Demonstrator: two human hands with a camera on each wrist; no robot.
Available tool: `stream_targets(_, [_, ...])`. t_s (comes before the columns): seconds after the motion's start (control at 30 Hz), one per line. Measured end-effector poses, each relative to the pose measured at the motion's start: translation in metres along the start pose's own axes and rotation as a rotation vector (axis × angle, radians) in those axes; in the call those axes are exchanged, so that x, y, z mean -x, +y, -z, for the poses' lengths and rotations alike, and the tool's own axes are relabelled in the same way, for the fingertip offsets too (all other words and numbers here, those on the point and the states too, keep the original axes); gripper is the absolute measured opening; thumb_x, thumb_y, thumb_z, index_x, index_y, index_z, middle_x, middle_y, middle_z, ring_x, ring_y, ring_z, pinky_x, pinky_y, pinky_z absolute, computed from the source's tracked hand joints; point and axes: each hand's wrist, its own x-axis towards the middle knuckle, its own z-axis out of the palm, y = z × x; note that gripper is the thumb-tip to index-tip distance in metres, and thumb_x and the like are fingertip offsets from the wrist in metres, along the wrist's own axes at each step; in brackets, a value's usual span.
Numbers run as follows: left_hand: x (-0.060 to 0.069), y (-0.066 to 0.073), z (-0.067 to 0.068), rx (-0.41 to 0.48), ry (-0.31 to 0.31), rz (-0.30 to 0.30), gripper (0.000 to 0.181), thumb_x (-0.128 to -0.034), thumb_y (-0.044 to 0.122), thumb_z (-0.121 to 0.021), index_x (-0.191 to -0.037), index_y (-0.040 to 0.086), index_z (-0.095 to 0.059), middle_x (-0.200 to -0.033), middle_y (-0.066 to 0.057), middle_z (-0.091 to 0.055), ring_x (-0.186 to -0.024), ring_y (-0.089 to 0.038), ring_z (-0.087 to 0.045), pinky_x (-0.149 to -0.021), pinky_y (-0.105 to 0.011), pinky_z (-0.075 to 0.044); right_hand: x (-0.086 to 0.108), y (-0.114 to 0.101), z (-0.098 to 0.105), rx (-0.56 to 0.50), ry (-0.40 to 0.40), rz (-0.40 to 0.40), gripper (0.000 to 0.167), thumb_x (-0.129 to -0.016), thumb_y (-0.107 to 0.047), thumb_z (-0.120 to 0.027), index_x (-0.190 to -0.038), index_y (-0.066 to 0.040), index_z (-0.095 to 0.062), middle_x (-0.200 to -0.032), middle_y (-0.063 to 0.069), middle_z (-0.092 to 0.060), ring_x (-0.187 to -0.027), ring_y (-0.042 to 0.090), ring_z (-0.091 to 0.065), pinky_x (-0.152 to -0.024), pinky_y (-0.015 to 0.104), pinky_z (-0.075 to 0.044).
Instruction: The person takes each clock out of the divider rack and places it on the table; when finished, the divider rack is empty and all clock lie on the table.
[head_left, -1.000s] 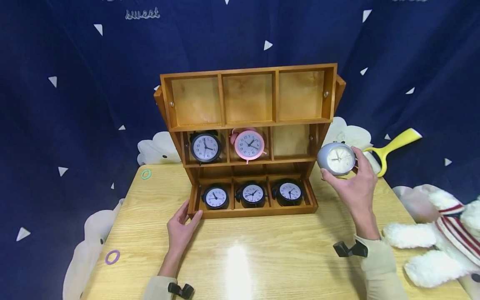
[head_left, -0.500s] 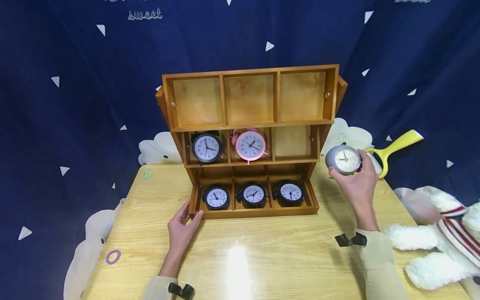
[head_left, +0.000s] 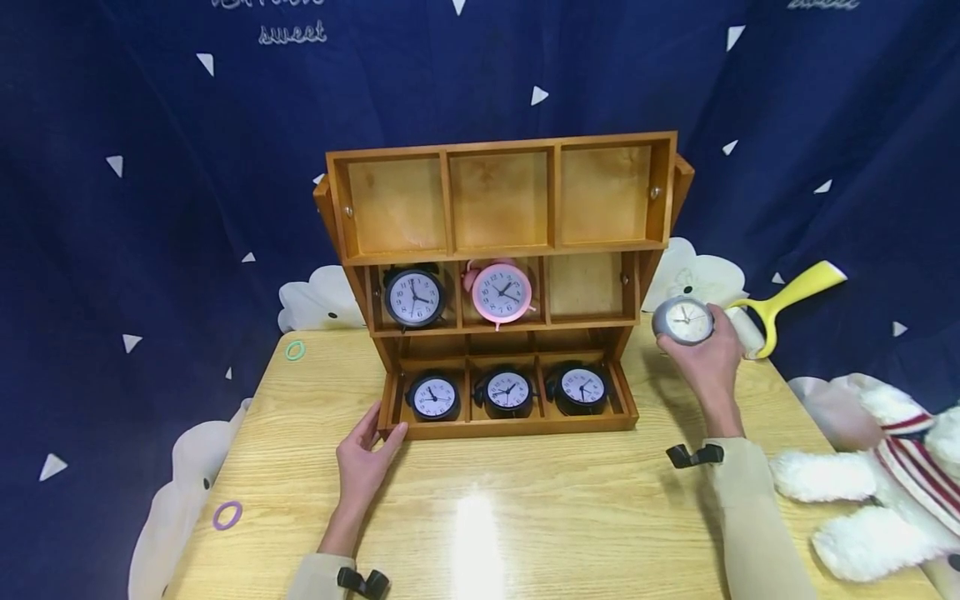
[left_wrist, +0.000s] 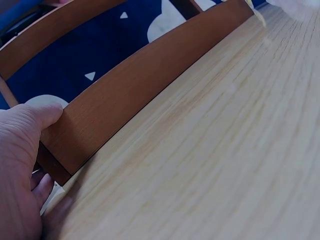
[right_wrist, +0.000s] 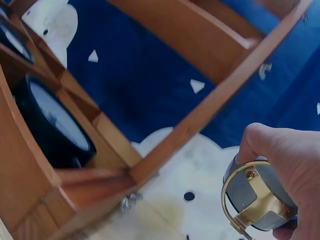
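My right hand [head_left: 708, 354] holds a round grey-blue alarm clock [head_left: 684, 321] off the table, right of the wooden tiered rack [head_left: 510, 427]. In the right wrist view the clock's grey back with a brass-coloured plate and ring [right_wrist: 260, 195] shows, thumb and fingers around its sides. At the rack's front left corner my left hand [head_left: 365, 458] grips the wood, thumb [left_wrist: 50, 115] on the front board and fingers on the end. A black clock [head_left: 415, 297] and a pink clock [head_left: 501, 292] stand in the middle tier. Black clocks fill the bottom tier, including one at right [head_left: 582, 386].
The top tier [head_left: 498, 200] and the middle tier's right compartment [head_left: 583, 286] hold nothing. A yellow-handled tool [head_left: 795, 296] lies behind the right hand. A white plush toy [head_left: 862, 500] sits at right. Green [head_left: 295, 350] and purple [head_left: 227, 515] rings lie at left.
My right hand has moved the alarm clock slightly right and tilted it. The right forearm has shifted forward. My left hand stays at the rack's corner.
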Motion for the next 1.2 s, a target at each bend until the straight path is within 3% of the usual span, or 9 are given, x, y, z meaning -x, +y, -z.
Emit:
stream_targets(0.17, [0.000, 0.000, 0.000, 0.015, -0.004, 0.006, 0.065, -0.0889, 0.007, -0.084, -0.146, -0.004, -0.056, -0.144, -0.023, -0.060, -0.133, -0.033, -0.058, -0.099, -0.014, -0.051, -0.010, 0.014, -0.006, 0.037, -0.068, -0.068, 0.089, -0.073, -0.022, -0.088, -0.150, 0.002, -0.048, -0.139, 0.030, -0.059, -0.123, 0.046, -0.056, -0.105, 0.059, -0.044])
stream_targets(0.27, [0.000, -0.002, 0.000, 0.022, -0.007, 0.004, 0.065, -0.0884, 0.009, -0.085, -0.146, -0.002, -0.058, -0.144, -0.021, -0.061, -0.132, -0.030, -0.059, -0.097, -0.012, -0.051, -0.016, 0.023, -0.008, 0.061, -0.085, -0.084, 0.089, -0.074, -0.024, -0.087, -0.149, 0.003, -0.048, -0.138, 0.033, -0.059, -0.124, 0.048, -0.055, -0.105, 0.061, -0.044])
stream_targets(0.53, [-0.001, -0.004, 0.000, 0.041, 0.000, -0.044, 0.065, -0.0860, 0.014, -0.088, -0.143, 0.001, -0.061, -0.140, -0.018, -0.065, -0.129, -0.029, -0.062, -0.094, -0.010, -0.052, -0.039, 0.052, -0.006, 0.156, -0.143, -0.153, 0.092, -0.078, -0.031, -0.085, -0.152, 0.003, -0.044, -0.140, 0.034, -0.056, -0.124, 0.052, -0.054, -0.104, 0.062, -0.044])
stream_targets(0.73, [0.000, -0.002, 0.002, 0.047, -0.004, -0.009, 0.066, -0.0862, 0.017, -0.089, -0.144, 0.001, -0.061, -0.141, -0.019, -0.063, -0.131, -0.028, -0.061, -0.098, -0.010, -0.049, -0.047, 0.070, -0.013, 0.200, -0.222, -0.170, 0.094, -0.080, -0.034, -0.085, -0.153, 0.005, -0.040, -0.137, 0.037, -0.055, -0.121, 0.052, -0.053, -0.098, 0.062, -0.044])
stream_targets(1.0, [0.011, 0.038, 0.005, -0.001, -0.028, 0.038, 0.064, -0.0887, 0.010, -0.085, -0.144, -0.006, -0.057, -0.143, -0.024, -0.060, -0.134, -0.034, -0.058, -0.104, -0.021, -0.051, -0.045, 0.081, -0.022, 0.211, -0.258, -0.241, 0.101, -0.079, -0.036, -0.085, -0.154, 0.007, -0.032, -0.133, 0.038, -0.052, -0.119, 0.052, -0.052, -0.097, 0.061, -0.046])
stream_targets(1.1, [0.006, 0.027, 0.004, 0.006, -0.023, 0.040, 0.065, -0.0882, 0.009, -0.085, -0.145, -0.005, -0.057, -0.143, -0.023, -0.061, -0.134, -0.032, -0.059, -0.105, -0.023, -0.050, -0.048, 0.081, -0.021, 0.212, -0.284, -0.231, 0.102, -0.081, -0.035, -0.085, -0.156, 0.008, -0.030, -0.136, 0.038, -0.051, -0.121, 0.052, -0.051, -0.100, 0.063, -0.045])
stream_targets(1.2, [0.002, 0.011, 0.002, 0.018, -0.017, 0.033, 0.066, -0.0880, 0.011, -0.086, -0.146, -0.002, -0.058, -0.144, -0.021, -0.061, -0.134, -0.031, -0.059, -0.102, -0.016, -0.050, -0.050, 0.083, -0.021, 0.211, -0.315, -0.211, 0.101, -0.082, -0.035, -0.084, -0.156, 0.009, -0.031, -0.136, 0.038, -0.051, -0.120, 0.052, -0.051, -0.100, 0.063, -0.045])
